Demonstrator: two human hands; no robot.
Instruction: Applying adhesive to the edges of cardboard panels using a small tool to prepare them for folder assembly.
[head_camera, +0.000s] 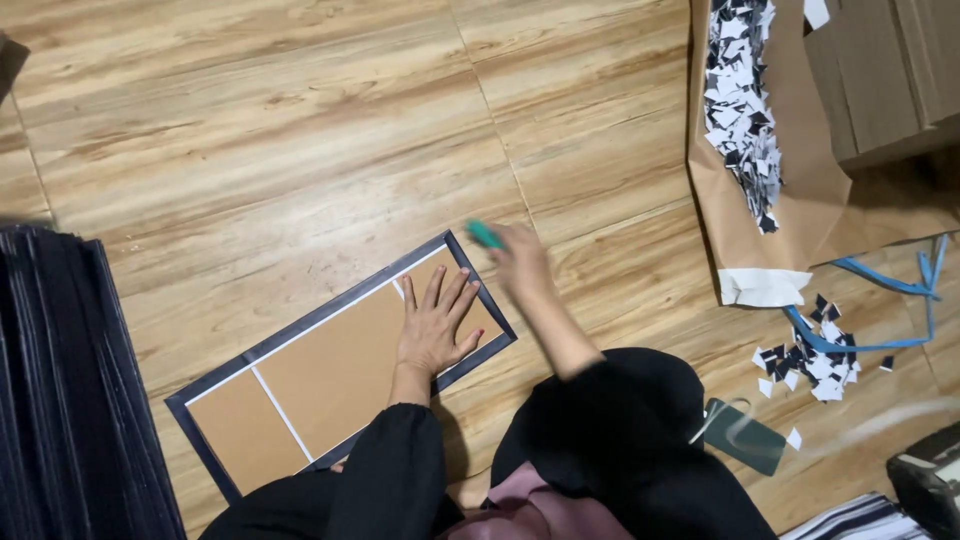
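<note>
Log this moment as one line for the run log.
left hand: flat on brown board | right hand: blurred, holds green tool at board corner | paper bag of scraps right

Single head-worn view, steeply down onto wooden floor, close.

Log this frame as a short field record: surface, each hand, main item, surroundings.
surface: wooden floor
left hand: flat, fingers spread, pressing on the board
right hand: blurred, at the board's far corner, gripping a small green tool
main item: brown board with dark border and white gaps
surroundings: paper bag of black-and-white scraps, loose scraps, dark sheet stack
</note>
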